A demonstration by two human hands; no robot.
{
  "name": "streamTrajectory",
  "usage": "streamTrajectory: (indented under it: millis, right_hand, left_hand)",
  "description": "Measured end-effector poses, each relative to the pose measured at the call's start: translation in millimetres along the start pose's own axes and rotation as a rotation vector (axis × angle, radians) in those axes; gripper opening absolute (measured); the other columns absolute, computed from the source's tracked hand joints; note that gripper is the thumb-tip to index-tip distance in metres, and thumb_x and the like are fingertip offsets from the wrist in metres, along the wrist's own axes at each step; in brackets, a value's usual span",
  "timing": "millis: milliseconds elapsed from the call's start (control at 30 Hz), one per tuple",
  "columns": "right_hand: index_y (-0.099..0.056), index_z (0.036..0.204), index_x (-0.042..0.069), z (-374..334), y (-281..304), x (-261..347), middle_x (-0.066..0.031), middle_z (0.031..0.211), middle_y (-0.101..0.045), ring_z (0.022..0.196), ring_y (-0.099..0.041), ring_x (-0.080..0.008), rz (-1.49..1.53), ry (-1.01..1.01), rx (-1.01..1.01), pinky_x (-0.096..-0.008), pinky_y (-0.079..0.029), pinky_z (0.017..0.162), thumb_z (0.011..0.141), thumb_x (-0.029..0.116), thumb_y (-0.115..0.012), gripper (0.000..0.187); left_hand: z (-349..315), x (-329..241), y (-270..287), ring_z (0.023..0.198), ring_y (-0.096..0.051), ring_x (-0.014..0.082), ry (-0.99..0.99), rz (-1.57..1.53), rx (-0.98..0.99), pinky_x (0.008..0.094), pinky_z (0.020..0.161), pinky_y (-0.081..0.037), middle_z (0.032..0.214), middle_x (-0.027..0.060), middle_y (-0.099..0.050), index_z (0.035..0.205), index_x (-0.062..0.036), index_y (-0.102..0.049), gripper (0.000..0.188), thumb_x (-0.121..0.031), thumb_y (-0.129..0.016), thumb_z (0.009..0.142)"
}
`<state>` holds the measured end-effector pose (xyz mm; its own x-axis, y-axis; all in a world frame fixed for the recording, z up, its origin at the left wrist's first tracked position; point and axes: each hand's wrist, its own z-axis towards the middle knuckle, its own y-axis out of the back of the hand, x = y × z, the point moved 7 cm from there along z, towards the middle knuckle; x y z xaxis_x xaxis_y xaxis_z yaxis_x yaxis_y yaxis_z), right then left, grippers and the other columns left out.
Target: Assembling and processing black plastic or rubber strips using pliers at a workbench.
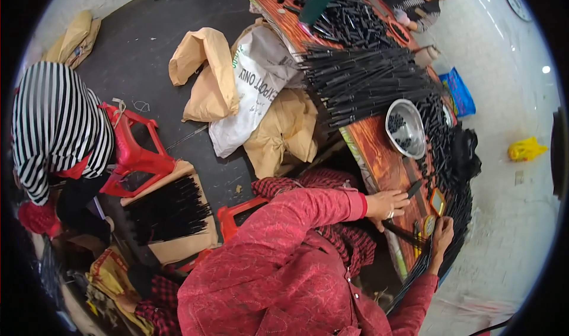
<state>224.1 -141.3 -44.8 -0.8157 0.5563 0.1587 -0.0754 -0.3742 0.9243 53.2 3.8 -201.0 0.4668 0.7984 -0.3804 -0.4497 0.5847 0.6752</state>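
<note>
My left hand (388, 205), with a ring on one finger, is closed at the table's near edge. From beneath it, a dark bundle of thin black rods (408, 234) runs toward my right hand. A short black piece (415, 188) lies at its fingertips; whether the hand grips it is unclear. My right hand (441, 236) is curled, fingertips together, beside a small round yellow-rimmed dial (429, 224). What is between those fingers is too small to make out. A yellow-framed object (437, 201) lies just beyond.
On the wood-patterned table (379, 152) are a metal bowl (405, 128) of small black parts, long black rods (367, 81), and heaped short pieces (355, 19). Paper sacks (281, 137) and a red stool (133, 149) stand left. A person in stripes (59, 122) bends there; another person (415, 7) sits far right.
</note>
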Motion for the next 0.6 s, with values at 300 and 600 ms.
streamTrajectory:
  millis: [300,600]
  right_hand:
    - [-0.061,0.101,-0.002,-11.0,-14.4,-26.6,-0.0139,0.084,-0.064,0.076,-0.062,-0.0191,0.090,-0.138,0.061,-0.0342,-0.050,0.072,0.102,0.018,-0.059,0.020]
    - [-0.060,0.101,-0.002,-15.1,-27.2,-32.8,-0.0131,0.085,-0.063,0.079,-0.061,-0.0173,0.182,-0.225,0.036,-0.0319,-0.049,0.075,0.100,0.014,-0.059,0.017]
  left_hand:
    - [-1.3,-7.5,14.6,0.147,-0.032,0.0440,0.020,0.027,-0.018,0.0529,0.121,-0.026,0.156,0.0246,-0.038,0.135,-0.0040,-0.055,0.099,-0.056,-0.089,0.058]
    - [6.2,-6.7,27.6,0.149,-0.027,0.0404,0.083,0.058,0.101,0.0504,0.123,-0.024,0.158,0.0214,-0.036,0.140,-0.0054,-0.056,0.094,-0.055,-0.086,0.065]
